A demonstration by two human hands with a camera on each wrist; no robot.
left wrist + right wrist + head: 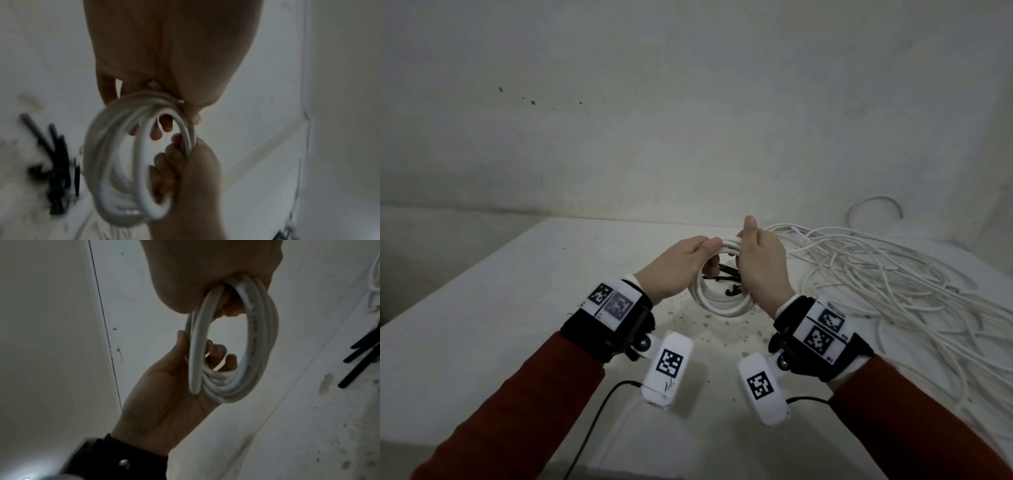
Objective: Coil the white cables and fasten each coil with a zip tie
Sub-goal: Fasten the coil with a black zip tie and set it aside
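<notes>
A white cable coil (pixel 722 301) of several loops is held upright just above the table, between both hands. My left hand (pixel 681 260) grips its left upper side, thumb on top and fingers curled through the ring. My right hand (pixel 760 260) grips the top right of the coil, fingers wrapped around the loops. In the left wrist view the coil (pixel 121 162) hangs below my left palm, with my right hand (pixel 191 165) clasping it. The right wrist view shows the coil (pixel 236 353) resting in my left hand (pixel 170 386). Black zip ties (pixel 726 277) lie on the table behind the coil.
A big loose tangle of white cable (pixel 893 291) covers the right side of the white table (pixel 500 325). A wall stands close behind. Black wires run from the wrist cameras toward the near edge.
</notes>
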